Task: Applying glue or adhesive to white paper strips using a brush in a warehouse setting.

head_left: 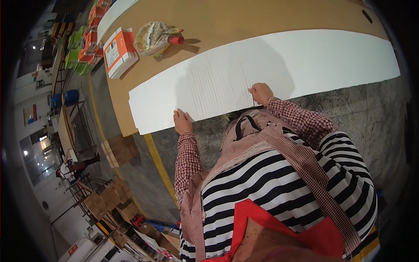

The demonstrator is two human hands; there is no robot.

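One long row of white sheets lies across the brown tabletop, overlapped like shingles; the separate sheets are too many and too fine to count, though their edges show as thin lines in the middle stretch. The row runs from the near left corner of the tabletop to its far right side, and its near edge hangs just over the tabletop's front.

Two hands work at that near edge. The left hand rests flat on the row near its left end, fingers together and pressed down on the sheets. The right hand sits further right at the edge of the row, its fingers curled and pinched on a sheet edge. Both sleeves are red-and-white checked.

At the far left of the tabletop lie two more things: one orange and white box and, just beside it, one crumpled bag wrapped around a bottle with one red cap.

On the floor to the left stand stacks of brown cardboard boxes.
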